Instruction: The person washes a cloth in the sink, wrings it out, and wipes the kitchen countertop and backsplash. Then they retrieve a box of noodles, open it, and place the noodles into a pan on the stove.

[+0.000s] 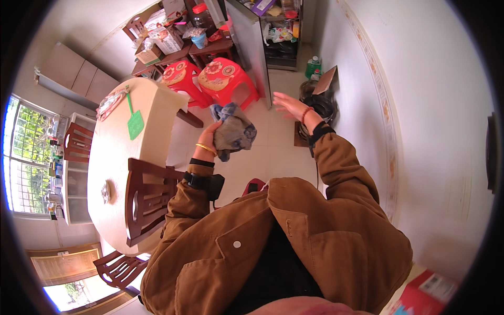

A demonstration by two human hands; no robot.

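Observation:
A crumpled grey-and-blue cloth hangs in my left hand, which wears a yellow bangle at the wrist. My right hand, with a red bead bracelet, is stretched forward with nothing in it, its fingers slightly blurred. Close to its fingertips is the edge of an open refrigerator door; I cannot tell whether they touch. Behind the door, the refrigerator's lower compartment shows bagged items, with more packages on the shelf above.
Two red plastic stools stand left of the door. A cloth-covered table bears a green fly swatter, with a wooden chair against it. By the right wall are a green-liquid bottle and black cookware. Boxes are piled at the back.

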